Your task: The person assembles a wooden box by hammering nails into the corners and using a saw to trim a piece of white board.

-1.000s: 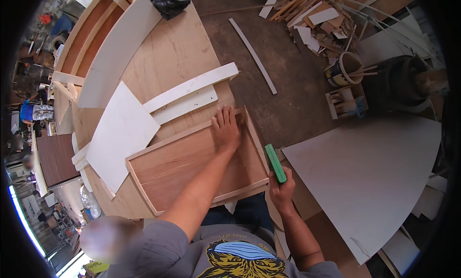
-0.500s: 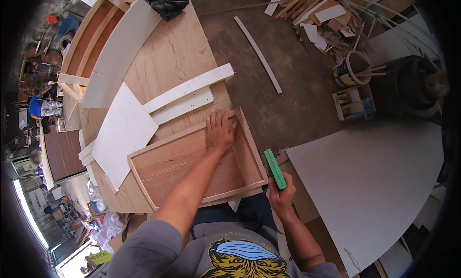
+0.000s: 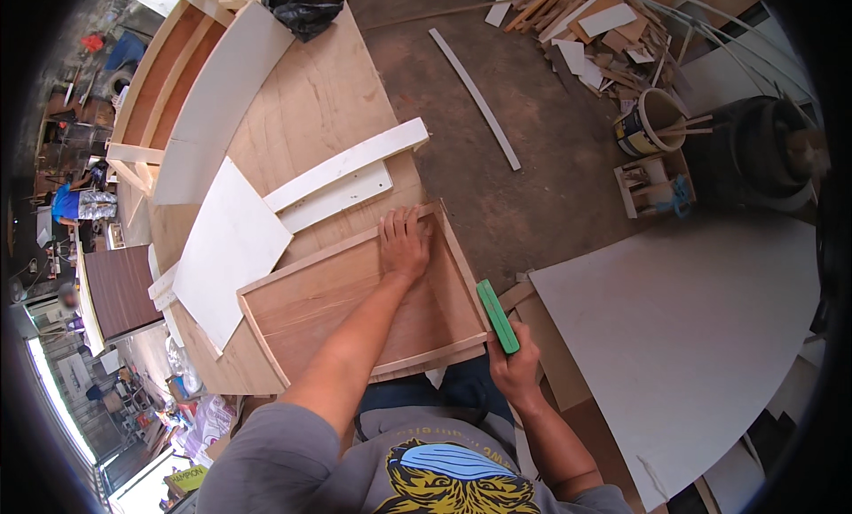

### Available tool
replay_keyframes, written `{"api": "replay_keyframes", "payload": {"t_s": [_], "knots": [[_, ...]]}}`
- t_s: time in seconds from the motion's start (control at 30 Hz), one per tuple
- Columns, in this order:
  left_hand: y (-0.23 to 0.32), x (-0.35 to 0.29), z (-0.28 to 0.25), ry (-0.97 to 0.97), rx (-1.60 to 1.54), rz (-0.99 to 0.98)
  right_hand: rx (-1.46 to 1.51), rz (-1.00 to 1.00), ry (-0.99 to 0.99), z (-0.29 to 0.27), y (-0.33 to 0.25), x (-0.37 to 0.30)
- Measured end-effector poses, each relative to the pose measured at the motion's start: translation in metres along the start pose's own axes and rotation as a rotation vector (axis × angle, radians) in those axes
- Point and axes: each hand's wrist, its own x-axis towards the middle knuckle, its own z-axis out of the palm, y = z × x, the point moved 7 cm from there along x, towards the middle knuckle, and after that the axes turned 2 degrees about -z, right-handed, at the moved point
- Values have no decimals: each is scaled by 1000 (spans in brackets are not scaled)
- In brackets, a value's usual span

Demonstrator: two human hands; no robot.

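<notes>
A shallow wooden drawer box (image 3: 324,314) with a plywood bottom and raised sides lies at the table's near edge. My left hand (image 3: 404,243) reaches across it and grips the far side near the far right corner, fingers over the rim. In my right hand (image 3: 515,361) is a long green block-shaped tool (image 3: 498,317), its exact kind unclear. The tool lies along the outer face of the drawer box's right side, at or close to the wood. Contact there cannot be made out for certain.
White boards (image 3: 232,252) and a white strip (image 3: 351,165) lie beyond the box on the plywood table (image 3: 306,97). A curved wooden frame (image 3: 169,79) stands far left. To the right are a large white panel (image 3: 683,336), a bucket (image 3: 652,123) and scrap wood (image 3: 612,43).
My right hand and the green tool have shifted slightly left, closer to the drawer box's right side. My left hand keeps its grip on the far side.
</notes>
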Motion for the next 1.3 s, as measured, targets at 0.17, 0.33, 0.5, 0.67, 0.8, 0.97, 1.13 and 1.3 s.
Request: {"api": "replay_keyframes", "payload": {"t_s": [0.17, 0.33, 0.5, 0.67, 0.8, 0.97, 1.13, 1.3], "knots": [[-7, 9, 34, 113, 272, -242, -19, -22, -70, 3, -11, 3], [2, 11, 35, 135, 314, -291, -62, -78, -84, 1, -20, 5], [1, 12, 33, 66, 271, -314, -57, -47, -106, 10, -22, 22], [10, 16, 21, -42, 111, -381, -103, -44, -122, 2, -22, 11], [11, 15, 20, -76, 99, -391, -102, -46, -117, 1, -35, 18], [13, 16, 18, -67, 116, -371, -85, -47, -85, -2, -28, 8], [12, 15, 22, -96, 127, -377, -97, -97, -104, 3, -33, 2], [6, 14, 25, -75, 148, -377, 78, 237, 0, -22, 8, 4]]}}
